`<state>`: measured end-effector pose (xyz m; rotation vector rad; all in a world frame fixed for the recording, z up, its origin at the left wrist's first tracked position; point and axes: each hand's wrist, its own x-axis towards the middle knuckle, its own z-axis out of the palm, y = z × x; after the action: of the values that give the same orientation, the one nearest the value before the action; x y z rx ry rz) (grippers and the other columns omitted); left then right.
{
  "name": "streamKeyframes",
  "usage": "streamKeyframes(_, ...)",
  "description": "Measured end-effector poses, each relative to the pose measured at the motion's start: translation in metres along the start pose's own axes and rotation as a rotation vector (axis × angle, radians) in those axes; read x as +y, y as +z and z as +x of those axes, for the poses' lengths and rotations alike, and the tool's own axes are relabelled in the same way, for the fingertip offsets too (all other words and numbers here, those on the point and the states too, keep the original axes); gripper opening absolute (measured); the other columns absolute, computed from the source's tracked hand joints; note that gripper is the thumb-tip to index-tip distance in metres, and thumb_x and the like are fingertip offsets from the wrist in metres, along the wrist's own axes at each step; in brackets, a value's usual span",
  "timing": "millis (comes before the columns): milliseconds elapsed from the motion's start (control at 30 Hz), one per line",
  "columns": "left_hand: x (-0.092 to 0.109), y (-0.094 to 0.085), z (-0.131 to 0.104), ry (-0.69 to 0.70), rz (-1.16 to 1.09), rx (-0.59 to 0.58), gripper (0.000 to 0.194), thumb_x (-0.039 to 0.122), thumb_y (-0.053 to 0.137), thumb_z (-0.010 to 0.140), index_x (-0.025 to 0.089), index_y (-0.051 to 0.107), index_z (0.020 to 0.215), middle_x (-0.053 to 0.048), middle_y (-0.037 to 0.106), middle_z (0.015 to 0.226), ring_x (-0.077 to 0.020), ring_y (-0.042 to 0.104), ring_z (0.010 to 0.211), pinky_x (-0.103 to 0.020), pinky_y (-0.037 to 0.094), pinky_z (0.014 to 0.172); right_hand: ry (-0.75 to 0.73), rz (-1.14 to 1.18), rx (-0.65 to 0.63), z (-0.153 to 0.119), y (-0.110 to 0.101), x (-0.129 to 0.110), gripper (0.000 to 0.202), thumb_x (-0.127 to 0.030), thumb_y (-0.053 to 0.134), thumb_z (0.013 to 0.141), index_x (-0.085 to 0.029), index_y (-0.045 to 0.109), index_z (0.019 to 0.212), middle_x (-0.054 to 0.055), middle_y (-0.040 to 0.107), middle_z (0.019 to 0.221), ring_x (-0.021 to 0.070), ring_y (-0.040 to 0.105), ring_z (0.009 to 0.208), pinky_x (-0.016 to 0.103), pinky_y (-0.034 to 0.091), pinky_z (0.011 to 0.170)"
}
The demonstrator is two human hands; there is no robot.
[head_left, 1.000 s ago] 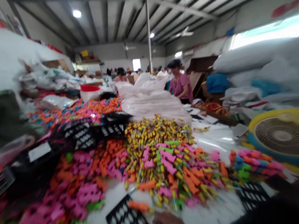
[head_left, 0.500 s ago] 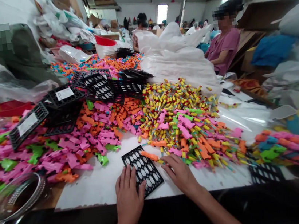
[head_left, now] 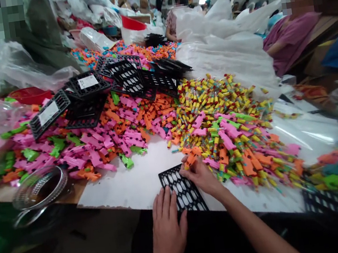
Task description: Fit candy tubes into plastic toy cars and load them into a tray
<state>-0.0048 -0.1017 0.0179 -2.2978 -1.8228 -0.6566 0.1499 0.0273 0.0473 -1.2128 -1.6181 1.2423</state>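
A black plastic grid tray (head_left: 182, 189) with rows of long openings lies on the white tabletop in front of me. My left hand (head_left: 168, 224) rests flat on the tray's left side, fingers stretched out. At the tray's upper right, my right hand (head_left: 204, 176) is closed, with an orange plastic toy piece (head_left: 192, 155) at its fingertips. Whether that is one piece or two, I cannot tell. Just beyond the right hand is a heap of yellow-capped sticks (head_left: 214, 95), with pink, green and orange pieces on its near side.
Pink, orange and green pieces (head_left: 87, 147) are heaped at left, with black trays (head_left: 90, 99) stacked over them. A clear plastic basket (head_left: 40, 189) stands at the left table edge. Another black tray (head_left: 325, 201) lies at right. A person in purple (head_left: 293, 39) sits beyond.
My view has swung left, so everything appears farther right. My right hand has lifted the orange piece and turned it over the tray's upper corner. The left hand stays on the tray.
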Motion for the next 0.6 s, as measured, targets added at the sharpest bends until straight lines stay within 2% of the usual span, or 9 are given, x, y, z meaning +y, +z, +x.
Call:
streamKeyframes(67,0.001,-0.001,0.000,0.000,-0.030,0.005,0.048,0.030,0.052,0.091,0.011,0.045,0.135,-0.015,0.045,0.144,-0.0320,0.037,0.135,-0.051,0.042,0.104,-0.025,0.026,-0.012,0.006,0.014,0.000,0.027,-0.036,0.059,0.083,-0.019,0.047,0.101,-0.002,0.057,0.081,0.0117,0.054,0.071,0.026,0.046,0.069)
streamKeyframes(167,-0.005,-0.004,0.002,-0.007,-0.152,0.007,0.047,0.033,0.050,0.093,0.014,0.045,0.135,-0.014,0.052,0.139,-0.0298,0.043,0.130,-0.050,0.044,0.103,-0.024,0.019,-0.036,0.011,0.029,-0.005,0.023,-0.033,0.055,0.083,-0.019,0.047,0.101,-0.001,0.059,0.082,0.0118,0.054,0.070,0.027,0.046,0.069)
streamKeyframes(267,-0.018,-0.006,0.008,-0.080,-0.303,0.036,0.043,0.031,0.048,0.094,0.016,0.045,0.135,-0.012,0.057,0.131,-0.0239,0.051,0.122,-0.042,0.048,0.100,-0.084,-0.036,-0.073,0.011,0.033,-0.012,0.015,-0.028,0.052,0.081,-0.019,0.054,0.093,0.001,0.061,0.087,0.0134,0.057,0.077,0.028,0.047,0.074)
streamKeyframes(333,-0.028,-0.003,0.017,-0.172,-0.344,0.092,0.036,0.029,0.047,0.095,0.018,0.051,0.129,-0.012,0.059,0.125,-0.0221,0.054,0.116,-0.039,0.050,0.097,-0.101,-0.048,-0.081,0.011,0.031,-0.013,0.013,-0.027,0.052,0.081,-0.019,0.058,0.089,0.002,0.060,0.088,0.0139,0.057,0.079,0.029,0.048,0.076)
streamKeyframes(433,-0.044,0.009,0.036,-0.276,-0.353,0.143,0.033,0.032,0.047,0.094,0.017,0.057,0.122,-0.012,0.062,0.118,-0.0244,0.057,0.110,-0.044,0.051,0.094,0.004,0.060,-0.101,0.014,0.029,-0.010,0.016,-0.031,0.055,0.079,-0.019,0.060,0.089,-0.001,0.059,0.078,0.0125,0.055,0.070,0.027,0.048,0.070)
streamKeyframes(500,-0.053,0.022,0.046,-0.290,-0.360,0.133,0.035,0.035,0.048,0.093,0.017,0.058,0.121,-0.013,0.064,0.114,-0.0268,0.058,0.107,-0.048,0.051,0.092,0.077,0.121,-0.113,0.015,0.030,-0.005,0.021,-0.035,0.057,0.079,-0.018,0.061,0.091,-0.002,0.058,0.070,0.0119,0.054,0.065,0.026,0.046,0.065)
streamKeyframes(600,-0.063,0.037,0.050,-0.268,-0.351,0.114,0.030,0.035,0.051,0.090,0.019,0.065,0.112,-0.012,0.068,0.106,-0.0279,0.061,0.099,-0.049,0.053,0.087,0.142,0.124,-0.023,0.013,0.036,0.001,0.030,-0.042,0.055,0.080,-0.017,0.060,0.096,-0.002,0.057,0.066,0.0120,0.054,0.059,0.026,0.045,0.060)
